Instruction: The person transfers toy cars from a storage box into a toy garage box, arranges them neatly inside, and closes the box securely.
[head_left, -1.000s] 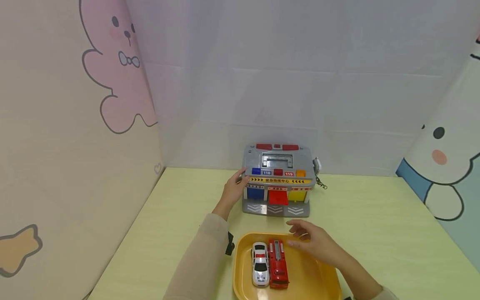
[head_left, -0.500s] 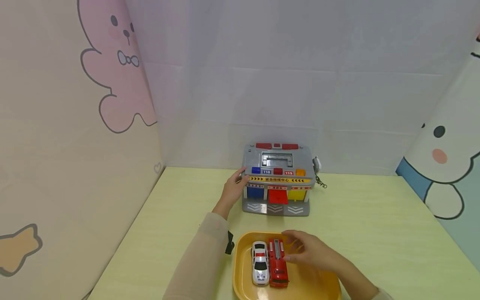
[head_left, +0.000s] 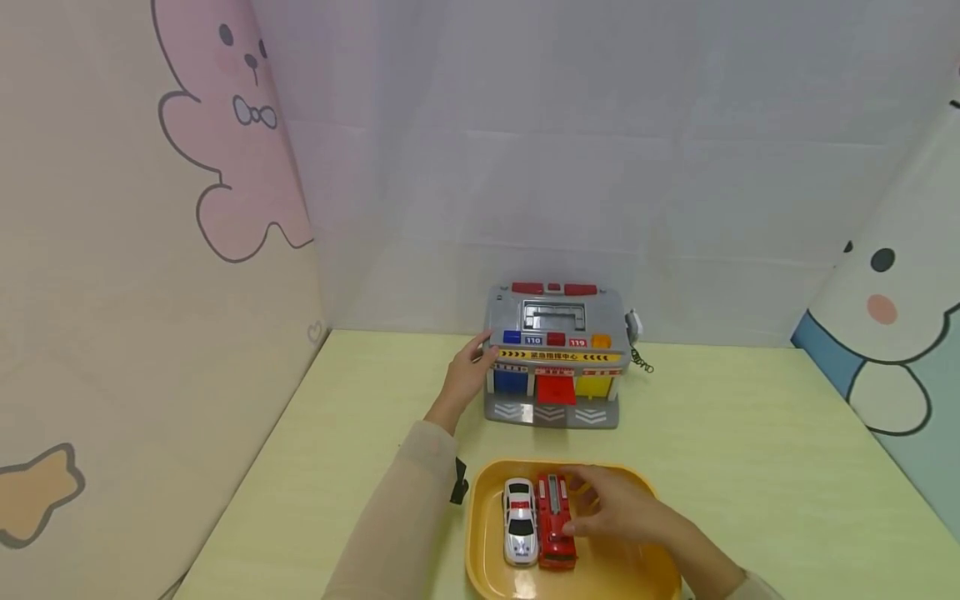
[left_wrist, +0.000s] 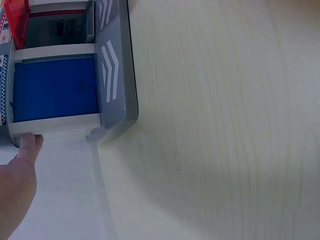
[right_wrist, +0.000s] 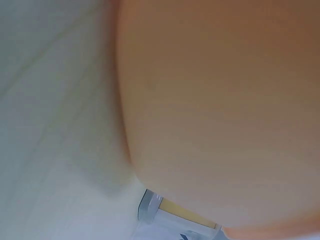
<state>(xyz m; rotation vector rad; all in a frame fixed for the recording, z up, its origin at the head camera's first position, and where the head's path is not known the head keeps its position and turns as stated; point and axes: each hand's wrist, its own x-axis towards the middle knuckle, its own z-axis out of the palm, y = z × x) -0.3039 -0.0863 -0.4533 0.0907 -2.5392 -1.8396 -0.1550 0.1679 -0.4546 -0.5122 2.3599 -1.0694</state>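
A grey toy emergency station (head_left: 555, 354) stands at the back of the table. Its middle red door is raised, and the blue door (left_wrist: 55, 90) is down. Against the station's left side rests my left hand (head_left: 465, 379), its fingertips touching the wall beside the blue door in the left wrist view. In a yellow tray (head_left: 480, 533), a white toy police car (head_left: 521, 521) and a red toy fire truck (head_left: 556, 546) lie side by side. My right hand (head_left: 615, 504) is at the truck's right side, thumb and fingers spread apart along it. The right wrist view is mostly filled by the hand.
A toy phone handset (head_left: 633, 327) on a coiled cord hangs at the station's right side. A pale wall (head_left: 450, 208) stands behind the table (head_left: 360, 433), with cartoon-printed side walls left and right.
My right hand has come down and left from over the tray's back right to the fire truck. The left hand, the station and the two vehicles keep their places.
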